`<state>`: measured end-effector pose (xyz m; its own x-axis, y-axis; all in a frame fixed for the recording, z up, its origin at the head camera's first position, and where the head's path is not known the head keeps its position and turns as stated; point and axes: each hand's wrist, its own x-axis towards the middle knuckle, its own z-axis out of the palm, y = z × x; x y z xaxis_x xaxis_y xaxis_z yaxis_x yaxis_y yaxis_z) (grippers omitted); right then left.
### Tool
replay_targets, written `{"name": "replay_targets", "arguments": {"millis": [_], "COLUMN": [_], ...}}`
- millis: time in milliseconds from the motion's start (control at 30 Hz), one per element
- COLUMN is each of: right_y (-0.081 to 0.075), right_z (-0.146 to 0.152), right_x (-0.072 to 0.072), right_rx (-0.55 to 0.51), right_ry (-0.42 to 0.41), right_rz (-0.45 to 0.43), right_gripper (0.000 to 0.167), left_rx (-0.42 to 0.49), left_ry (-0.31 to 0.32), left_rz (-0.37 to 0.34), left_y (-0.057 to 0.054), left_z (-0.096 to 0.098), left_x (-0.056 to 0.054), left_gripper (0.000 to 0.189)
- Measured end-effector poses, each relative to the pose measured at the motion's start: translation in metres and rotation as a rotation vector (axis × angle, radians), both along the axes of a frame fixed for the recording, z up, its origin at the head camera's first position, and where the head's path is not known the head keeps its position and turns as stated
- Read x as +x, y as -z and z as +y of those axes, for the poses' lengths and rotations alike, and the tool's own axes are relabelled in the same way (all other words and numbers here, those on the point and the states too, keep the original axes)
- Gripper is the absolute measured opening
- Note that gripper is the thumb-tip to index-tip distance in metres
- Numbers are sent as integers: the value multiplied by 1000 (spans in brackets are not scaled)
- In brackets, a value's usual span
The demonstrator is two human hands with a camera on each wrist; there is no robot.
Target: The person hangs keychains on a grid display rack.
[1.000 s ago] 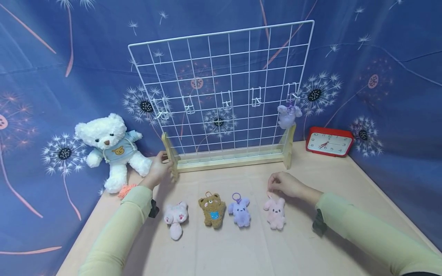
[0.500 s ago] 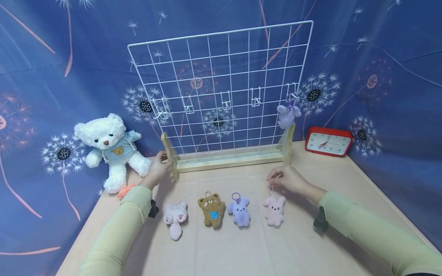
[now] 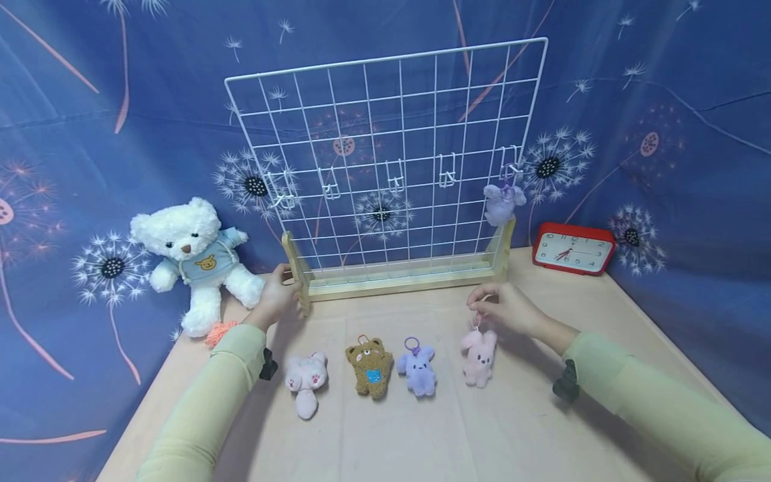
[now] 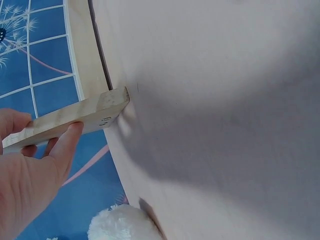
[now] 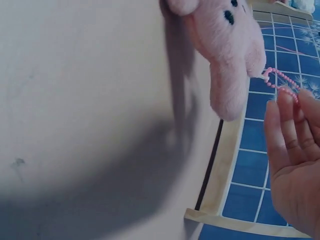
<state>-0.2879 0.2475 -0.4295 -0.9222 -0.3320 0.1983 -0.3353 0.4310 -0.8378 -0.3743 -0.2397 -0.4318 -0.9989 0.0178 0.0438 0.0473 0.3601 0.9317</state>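
My left hand [image 3: 276, 296] grips the wooden end support [image 4: 95, 112] of a white wire grid rack [image 3: 385, 57], thumb and fingers on opposite sides. With the fingertips of my right hand [image 3: 508, 311] I pinch the pink bead chain [image 5: 286, 80] of a pink plush bunny keychain [image 3: 480, 361]. The bunny hangs below that hand, and its shadow falls on the table. Left of it lie a purple plush keychain [image 3: 419, 372], a brown bear keychain [image 3: 369, 368] and a pale pink plush charm [image 3: 306, 385]. Another purple plush [image 3: 502, 203] hangs from the rack's right hook.
Several white hooks, including one hook [image 3: 447, 177] beside the hung plush, line the grid. A white teddy bear [image 3: 181, 231] sits at the back left, near an orange tassel [image 3: 220, 333]. A red clock [image 3: 575, 248] stands at the back right of the table [image 3: 409, 442].
My right hand has moved upward and slightly away, lifting the pink bunny by its chain. The left hand stays on the rack's support.
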Motion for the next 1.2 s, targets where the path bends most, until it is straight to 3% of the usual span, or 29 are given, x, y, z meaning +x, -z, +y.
{"name": "replay_targets", "arguments": {"millis": [333,700,933,1200], "right_y": [-16,-33,-42,-57], "right_z": [-3,-9,-12,-16], "right_x": [-1,-4,-13,-23], "right_rx": [-73,-81,-100,-152], "right_ry": [-77,-66,-73,-49], "right_rz": [36,104,144,111], "right_gripper": [8,7,8,8], "left_rx": [-16,-38,-48,-62], "left_ry": [-11,-16,-17,-17], "left_rz": [-4,4,19,26], "left_y": [-2,-3,-3,-2], "left_z": [2,1,1,1], "left_x": [2,3,1,2], "left_gripper": [45,44,43,44]}}
